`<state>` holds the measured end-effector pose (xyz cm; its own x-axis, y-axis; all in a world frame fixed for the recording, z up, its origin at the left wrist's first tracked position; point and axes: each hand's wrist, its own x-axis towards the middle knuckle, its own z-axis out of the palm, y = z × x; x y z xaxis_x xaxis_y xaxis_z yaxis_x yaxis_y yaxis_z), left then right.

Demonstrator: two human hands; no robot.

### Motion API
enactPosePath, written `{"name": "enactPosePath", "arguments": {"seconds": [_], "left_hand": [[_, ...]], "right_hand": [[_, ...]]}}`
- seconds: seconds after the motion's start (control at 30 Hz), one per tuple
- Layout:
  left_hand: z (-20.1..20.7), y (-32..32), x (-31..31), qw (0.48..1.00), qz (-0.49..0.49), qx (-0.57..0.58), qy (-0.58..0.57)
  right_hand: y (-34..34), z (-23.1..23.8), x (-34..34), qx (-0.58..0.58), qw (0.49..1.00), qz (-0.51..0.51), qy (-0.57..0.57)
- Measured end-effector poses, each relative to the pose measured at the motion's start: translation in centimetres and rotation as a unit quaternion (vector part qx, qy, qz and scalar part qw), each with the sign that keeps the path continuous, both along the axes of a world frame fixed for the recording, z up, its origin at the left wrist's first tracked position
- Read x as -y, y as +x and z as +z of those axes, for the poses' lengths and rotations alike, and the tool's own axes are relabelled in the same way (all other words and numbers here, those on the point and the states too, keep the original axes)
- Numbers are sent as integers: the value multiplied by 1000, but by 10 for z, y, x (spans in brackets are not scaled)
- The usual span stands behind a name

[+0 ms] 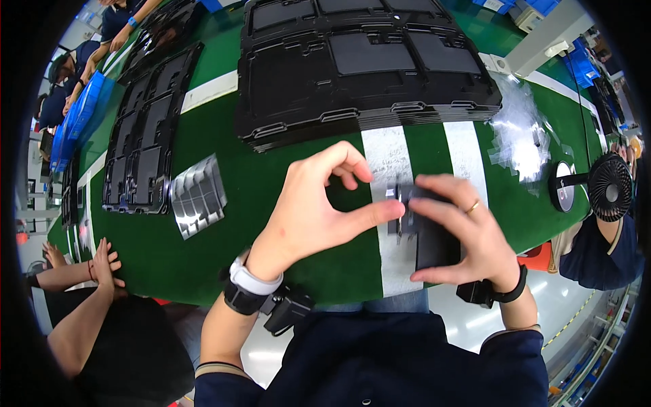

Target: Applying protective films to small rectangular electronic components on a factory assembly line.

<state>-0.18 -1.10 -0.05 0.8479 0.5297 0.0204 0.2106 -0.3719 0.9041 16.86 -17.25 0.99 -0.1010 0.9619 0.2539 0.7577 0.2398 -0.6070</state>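
My right hand (468, 234) is closed around a flat, dark rectangular panel (435, 247) over the green tabletop, its fingers on top and its thumb at the near edge. By the panel's left edge is a small blurred strip (403, 203), dark with a bright line; its kind is hard to make out. My left hand (312, 203) has its thumb tip against this strip. Its other fingers curl well apart from the thumb, with nothing between them. Part of the panel is hidden under my right fingers.
A stack of black plastic trays (298, 88) with dark panels stands ahead. More trays (146, 129) and a silvery film sheet (198, 195) lie left. Clear film pieces (521, 136) and a small black fan (609, 186) are right. A co-worker's hands (103, 266) rest at the left edge.
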Motion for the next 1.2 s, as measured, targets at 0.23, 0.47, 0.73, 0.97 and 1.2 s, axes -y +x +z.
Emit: {"name": "enactPosePath", "arguments": {"seconds": [0.23, 0.47, 0.73, 0.97, 1.2], "left_hand": [[2, 5, -7, 943, 42, 214, -251], [3, -6, -10, 967, 105, 216, -89], [-6, 15, 6, 941, 127, 289, -125], [-10, 20, -13, 950, 92, 270, -127], [-9, 13, -10, 952, 20, 255, -168]], "right_hand": [[-23, 17, -64, 13, 986, -43, 164], [-11, 2, -82, -333, 941, -53, 33], [3, -28, -59, -295, 932, -171, 122], [9, -33, -66, -293, 934, -163, 126], [27, -49, -61, -372, 912, -170, 9]]}}
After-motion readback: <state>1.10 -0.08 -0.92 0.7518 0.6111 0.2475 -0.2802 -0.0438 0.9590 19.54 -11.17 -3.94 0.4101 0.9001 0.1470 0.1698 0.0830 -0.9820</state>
